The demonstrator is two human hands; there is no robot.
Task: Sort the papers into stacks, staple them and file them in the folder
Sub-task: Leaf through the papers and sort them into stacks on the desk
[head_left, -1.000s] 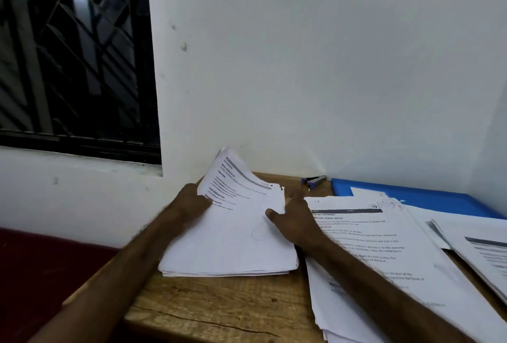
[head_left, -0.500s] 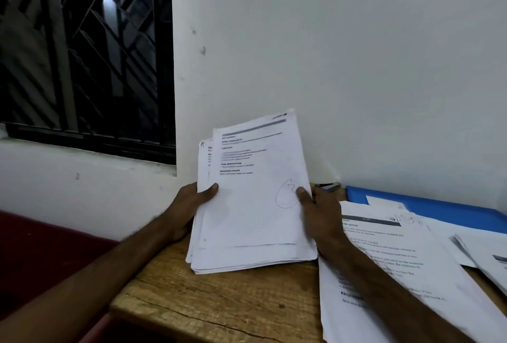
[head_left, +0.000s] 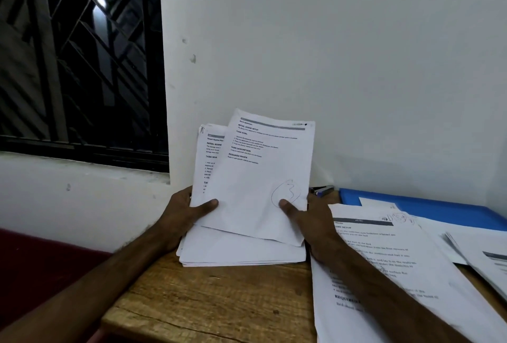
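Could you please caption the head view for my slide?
Left hand and right hand hold a stack of papers propped on the wooden table, stapler and blue folder beyond.

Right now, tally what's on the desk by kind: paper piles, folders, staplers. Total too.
Paper piles: 3 (held stack, middle pile, far-right pile)
Blue folder: 1
Stapler: 1
Total: 5
The loose sheets poking out from under the middle pile are counted with it.
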